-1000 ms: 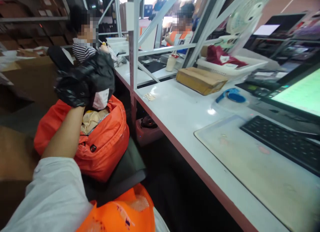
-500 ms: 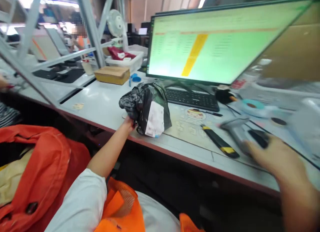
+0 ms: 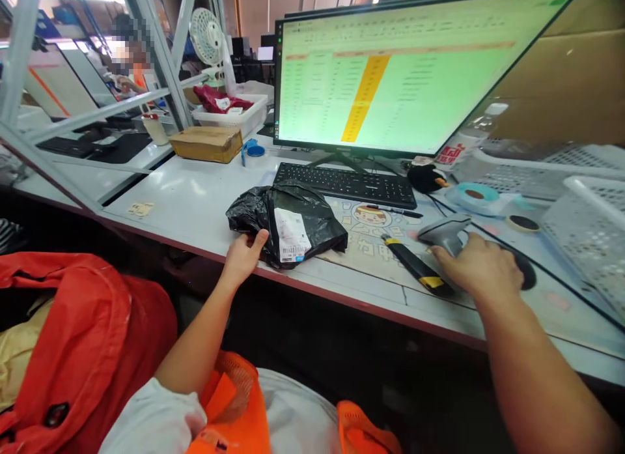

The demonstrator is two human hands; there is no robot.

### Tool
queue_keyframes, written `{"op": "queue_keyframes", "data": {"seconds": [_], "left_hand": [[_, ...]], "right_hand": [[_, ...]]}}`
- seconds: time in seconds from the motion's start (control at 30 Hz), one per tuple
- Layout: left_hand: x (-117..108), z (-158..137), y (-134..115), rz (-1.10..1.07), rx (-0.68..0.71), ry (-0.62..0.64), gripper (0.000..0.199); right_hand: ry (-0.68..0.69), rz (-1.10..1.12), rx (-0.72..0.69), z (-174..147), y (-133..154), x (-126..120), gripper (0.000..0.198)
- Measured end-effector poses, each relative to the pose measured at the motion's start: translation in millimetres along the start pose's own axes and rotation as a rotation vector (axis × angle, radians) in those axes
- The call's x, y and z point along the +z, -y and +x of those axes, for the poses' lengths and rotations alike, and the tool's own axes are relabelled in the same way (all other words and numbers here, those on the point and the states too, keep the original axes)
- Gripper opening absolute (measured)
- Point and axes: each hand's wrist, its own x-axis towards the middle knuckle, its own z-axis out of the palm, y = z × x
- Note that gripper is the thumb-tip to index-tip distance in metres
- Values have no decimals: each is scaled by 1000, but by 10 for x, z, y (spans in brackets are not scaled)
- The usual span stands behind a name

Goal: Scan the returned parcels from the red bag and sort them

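A black plastic parcel (image 3: 317,213) lies on the front of the desk with a white label (image 3: 291,236) facing up. My left hand (image 3: 245,255) pinches its near left corner between thumb and fingers. To the right, my right hand (image 3: 481,262) is closed around the handle of a grey barcode scanner (image 3: 445,231), whose head points left. My palm hides most of the handle. Between the parcel and the scanner rests a black and yellow utility knife (image 3: 415,265).
Behind the parcel are a keyboard (image 3: 342,184) and a large monitor (image 3: 400,83). A tape roll (image 3: 473,193) and white baskets (image 3: 586,226) occupy the right side. A cardboard box (image 3: 206,144) sits at back left; a red bag (image 3: 97,337) is beside me.
The parcel has gone from bunched and raised to lying flatter on the desk. My right hand and the scanner have moved left a little, and the view has shifted slightly.
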Motion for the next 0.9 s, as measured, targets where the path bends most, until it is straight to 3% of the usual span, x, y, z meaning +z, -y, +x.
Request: {"op": "queue_keyframes", "data": {"seconds": [0.1, 0.17, 0.27, 0.33, 0.43, 0.5, 0.57, 0.67, 0.73, 0.8, 0.9], "left_hand": [[113, -25, -88, 112, 36, -28, 49], [172, -17, -132, 189, 59, -42, 31], [198, -50, -145, 110, 119, -29, 30], [149, -120, -142, -138, 134, -109, 30], [-8, -252, -178, -689, 57, -278, 32], [-120, -315, -220, -955, -3, -259, 35], [-192, -357, -227, -1040, -41, -233, 38], [-180, -469, -97, -969, -62, -260, 59], [-100, -620, 57, -895, -58, -156, 78], [2, -800, 194, -851, -39, 14, 86], [139, -965, 234, -758, -8, 213, 81]], "right_hand": [[-190, 202, -324, -230, 439, -210, 72], [-210, 389, -625, -413, 829, -293, 62], [-80, 554, -964, -632, 1471, -288, 50], [51, 495, -1068, -698, 1829, -191, 51], [264, 220, -1034, -742, 2147, 30, 61], [322, 88, -971, -799, 2238, 152, 68], [305, 51, -926, -879, 2278, 208, 71], [292, 104, -913, -942, 2247, 163, 69], [249, 249, -939, -878, 2084, 74, 63], [112, 399, -880, -710, 1735, -29, 59], [-131, 319, -517, -320, 905, -125, 62]]}}
